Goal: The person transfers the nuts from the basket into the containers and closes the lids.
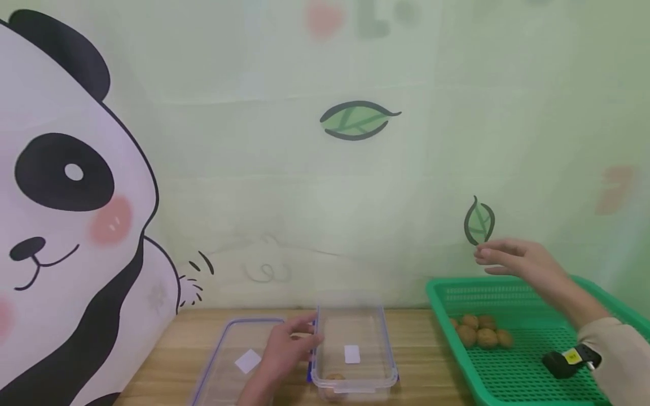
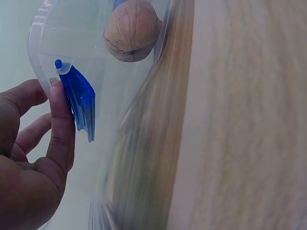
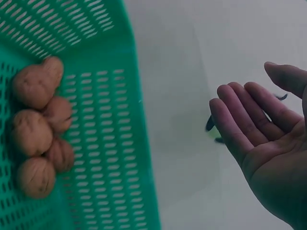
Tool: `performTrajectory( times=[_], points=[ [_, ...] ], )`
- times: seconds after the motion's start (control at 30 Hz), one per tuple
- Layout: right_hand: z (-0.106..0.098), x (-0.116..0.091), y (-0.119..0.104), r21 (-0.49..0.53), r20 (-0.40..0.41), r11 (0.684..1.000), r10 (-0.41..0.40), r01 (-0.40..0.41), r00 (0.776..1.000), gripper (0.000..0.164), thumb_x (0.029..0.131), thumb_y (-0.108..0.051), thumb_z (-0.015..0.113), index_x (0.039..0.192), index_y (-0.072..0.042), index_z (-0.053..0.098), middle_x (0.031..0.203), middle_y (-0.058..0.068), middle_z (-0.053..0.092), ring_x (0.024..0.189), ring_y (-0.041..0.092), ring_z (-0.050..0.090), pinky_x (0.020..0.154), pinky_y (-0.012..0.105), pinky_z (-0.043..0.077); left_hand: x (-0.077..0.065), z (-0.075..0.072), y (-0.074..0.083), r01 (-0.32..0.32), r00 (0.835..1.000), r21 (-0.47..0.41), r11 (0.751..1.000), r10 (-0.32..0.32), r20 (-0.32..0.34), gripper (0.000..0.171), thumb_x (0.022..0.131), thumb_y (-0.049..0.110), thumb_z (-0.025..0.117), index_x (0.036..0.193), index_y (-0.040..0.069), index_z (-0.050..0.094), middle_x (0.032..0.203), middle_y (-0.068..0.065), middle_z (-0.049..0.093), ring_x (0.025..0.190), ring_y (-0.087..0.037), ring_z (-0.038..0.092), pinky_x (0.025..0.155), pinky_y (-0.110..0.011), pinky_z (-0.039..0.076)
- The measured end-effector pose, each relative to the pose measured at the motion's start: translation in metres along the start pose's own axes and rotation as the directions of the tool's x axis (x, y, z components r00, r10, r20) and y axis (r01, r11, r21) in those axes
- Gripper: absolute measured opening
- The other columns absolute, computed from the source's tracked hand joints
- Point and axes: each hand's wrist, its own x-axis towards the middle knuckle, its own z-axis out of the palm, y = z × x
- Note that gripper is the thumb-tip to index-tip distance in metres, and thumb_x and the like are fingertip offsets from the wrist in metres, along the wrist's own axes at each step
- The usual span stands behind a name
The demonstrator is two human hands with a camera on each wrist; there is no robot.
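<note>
A clear plastic box [image 1: 352, 327] with blue side latches stands on the table, a walnut [image 2: 133, 31] inside it. My left hand [image 1: 286, 344] is at the box's left side; its fingertips touch the rim beside a hanging blue latch [image 2: 79, 98], fingers loosely bent. My right hand [image 1: 525, 265] is raised above the back of a green basket [image 1: 452, 349], palm turned inward, fingers extended and nothing in them. Several walnuts [image 1: 477, 332] lie together at the basket's left side, and the right wrist view shows them heaped against its slotted wall.
A clear lid [image 1: 228, 344] with a blue seal and white label lies left of the box on the wooden table [image 1: 421, 349]. Behind stands a pale green backdrop [image 1: 254, 169] with a panda print. A black strap device [image 1: 563, 363] is at my right wrist.
</note>
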Motion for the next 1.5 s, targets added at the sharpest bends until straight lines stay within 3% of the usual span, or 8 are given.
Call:
performTrajectory(
  times=[0.2,0.27,0.53,0.87,1.27,1.5],
  points=[
    [-0.002,0.0,0.018,-0.054,0.048,0.997,0.057,-0.054,0.997,0.06,0.109,-0.042,0.061,0.15,0.002,0.055,0.145,0.025,0.061,0.123,0.04,0.067,0.108,0.078,0.04,-0.002,0.002,0.003,0.015,1.0,-0.008,1.0,-0.015,0.002,0.057,0.092,0.003,0.079,0.144,-0.004,0.06,0.123,-0.026,0.066,0.088,-0.021,0.071,0.071,-0.035,0.067],
    [-0.001,0.0,0.023,-0.07,0.071,0.995,0.072,-0.067,0.995,0.06,0.108,-0.041,0.062,0.15,0.001,0.054,0.146,0.025,0.06,0.122,0.041,0.067,0.107,0.079,0.04,-0.002,0.002,0.004,0.023,1.0,-0.01,1.0,-0.023,-0.001,0.057,0.092,0.004,0.079,0.145,-0.004,0.059,0.124,-0.026,0.065,0.088,-0.021,0.071,0.071,-0.035,0.067],
    [-0.003,-0.005,0.048,-0.108,0.144,0.99,0.101,-0.086,0.984,0.053,0.108,-0.034,0.064,0.145,0.003,0.059,0.145,0.028,0.06,0.115,0.04,0.07,0.101,0.075,0.048,-0.002,0.002,0.004,0.018,1.0,-0.019,1.0,-0.018,0.01,0.057,0.092,0.003,0.079,0.144,-0.006,0.059,0.123,-0.026,0.065,0.087,-0.021,0.071,0.07,-0.034,0.067],
    [-0.003,-0.01,0.068,-0.044,0.275,0.995,0.099,-0.09,0.957,0.05,0.106,-0.025,0.066,0.142,0.009,0.058,0.141,0.031,0.06,0.114,0.044,0.069,0.1,0.065,0.056,0.0,0.002,0.004,0.024,1.0,-0.008,1.0,-0.024,0.015,0.057,0.092,0.005,0.079,0.145,-0.004,0.059,0.124,-0.027,0.065,0.089,-0.021,0.071,0.072,-0.036,0.067],
    [-0.003,-0.009,0.075,-0.146,0.314,0.977,0.192,-0.153,0.93,0.039,0.104,-0.015,0.067,0.132,0.012,0.063,0.125,0.023,0.07,0.113,0.041,0.069,0.091,0.052,0.063,-0.001,0.002,0.001,0.043,0.999,-0.011,0.999,-0.043,0.006,0.057,0.092,0.006,0.08,0.145,-0.003,0.06,0.124,-0.023,0.065,0.088,-0.02,0.07,0.072,-0.034,0.067],
    [-0.001,-0.011,0.078,-0.206,0.331,0.97,0.192,-0.127,0.924,0.016,0.102,-0.01,0.069,0.11,0.004,0.072,0.111,0.01,0.071,0.104,0.034,0.07,0.083,0.053,0.065,-0.002,0.002,0.004,0.046,0.999,-0.008,0.999,-0.046,0.005,0.058,0.092,0.005,0.08,0.145,-0.003,0.059,0.125,-0.023,0.066,0.088,-0.02,0.07,0.072,-0.035,0.067]
  ],
)
